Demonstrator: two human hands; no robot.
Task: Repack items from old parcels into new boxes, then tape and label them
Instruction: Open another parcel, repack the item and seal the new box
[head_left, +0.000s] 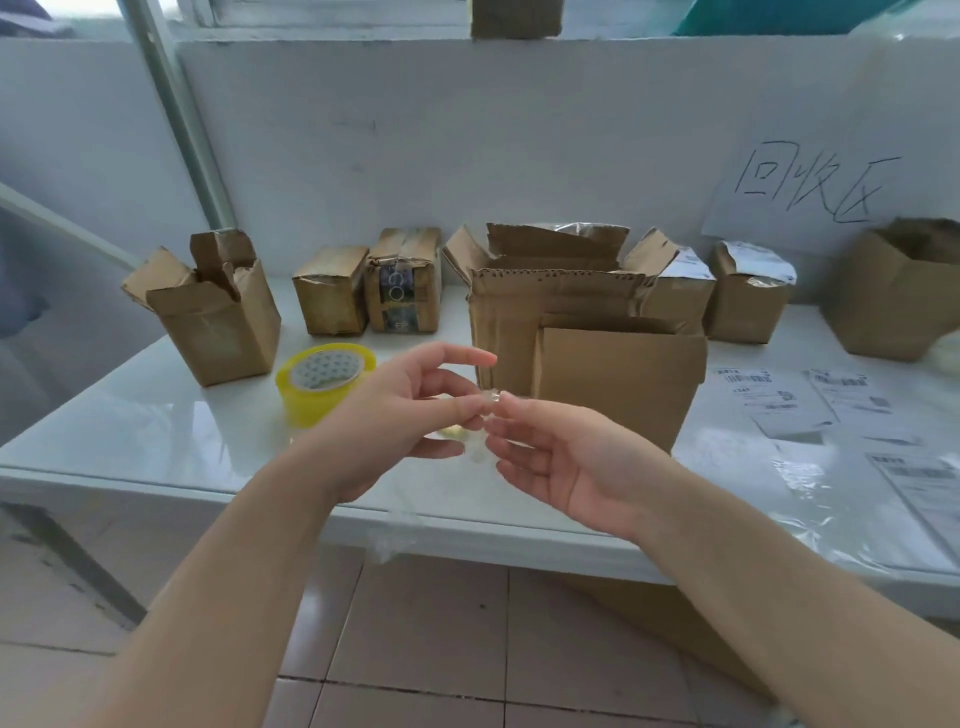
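Clear tape scrap (490, 401), centre frame, is pinched between the fingertips of left hand (395, 415) and right hand (566, 462), above the near edge of the table (156, 457). Other fingers are loosely spread. Yellow tape roll (324, 382) sits left of the hands. Open cardboard box (618, 384) stands behind them. Printed labels (779, 400) lie at right.

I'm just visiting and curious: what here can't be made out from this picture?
Head view:
Inside the large open box: hidden by its front wall.
Print on the shipping labels: too small, blurred.
Clear tape between the fingers: see-through, outline unclear.
Far-right box: cut off by the frame edge.
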